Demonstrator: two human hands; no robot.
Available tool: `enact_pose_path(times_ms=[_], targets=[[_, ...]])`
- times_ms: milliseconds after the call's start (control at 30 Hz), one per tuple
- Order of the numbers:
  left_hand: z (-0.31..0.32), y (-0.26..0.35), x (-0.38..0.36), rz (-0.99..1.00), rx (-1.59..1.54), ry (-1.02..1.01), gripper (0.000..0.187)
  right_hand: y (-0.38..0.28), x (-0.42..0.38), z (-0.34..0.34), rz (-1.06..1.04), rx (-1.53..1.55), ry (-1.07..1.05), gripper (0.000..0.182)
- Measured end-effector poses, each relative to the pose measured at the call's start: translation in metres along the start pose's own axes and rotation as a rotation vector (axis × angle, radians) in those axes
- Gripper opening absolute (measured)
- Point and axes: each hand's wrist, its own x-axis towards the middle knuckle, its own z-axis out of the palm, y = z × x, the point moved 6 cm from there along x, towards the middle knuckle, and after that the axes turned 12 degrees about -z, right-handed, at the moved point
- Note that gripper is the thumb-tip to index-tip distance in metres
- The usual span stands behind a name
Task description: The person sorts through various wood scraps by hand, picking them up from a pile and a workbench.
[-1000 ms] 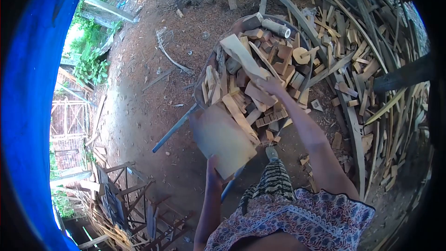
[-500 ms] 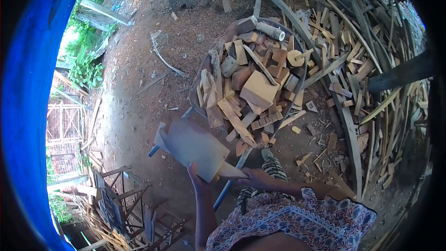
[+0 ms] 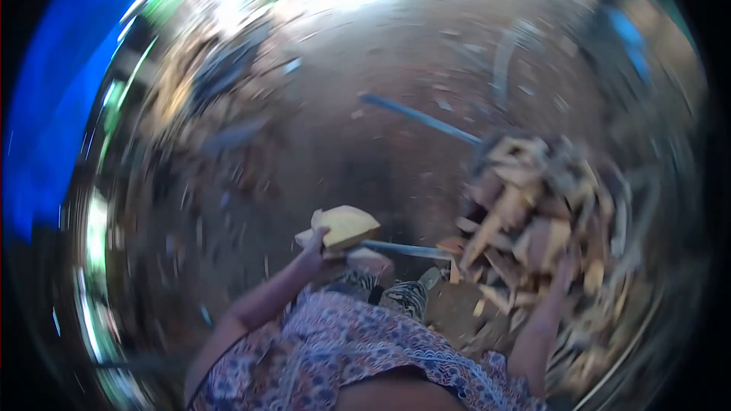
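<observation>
Swung left, left hand [image 3: 314,247] grips the wood slab [image 3: 346,227]; right hand [image 3: 562,268], grip unclear, reaches the wheelbarrow's scraps [image 3: 533,213].

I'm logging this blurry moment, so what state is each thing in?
Left hand: closed on the wood slab.
Wood slab: held up, clear of the ground.
Right hand: reaching into the wood pile; grip too blurred to tell.
Wheelbarrow: heaped with wood scraps.
</observation>
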Motion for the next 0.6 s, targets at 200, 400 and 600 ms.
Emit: enact_pose_path(times_ms=[200, 400, 600], targets=[[-0.174, -0.045, 0.037, -0.107, -0.836, 0.19, 0.053, -0.042, -0.007, -0.038, 0.028, -0.197, 0.203, 0.047], [-0.295, -0.088, 0.039, 0.059, -1.169, 0.555, 0.053, -0.131, -0.073, -0.1, 0.034, -0.019, 0.507, 0.047], [-0.32, -0.082, 0.002, -0.115, -1.302, 0.587, 0.051, -0.247, -0.154, -0.131, -0.052, 0.392, 0.592, 0.048]])
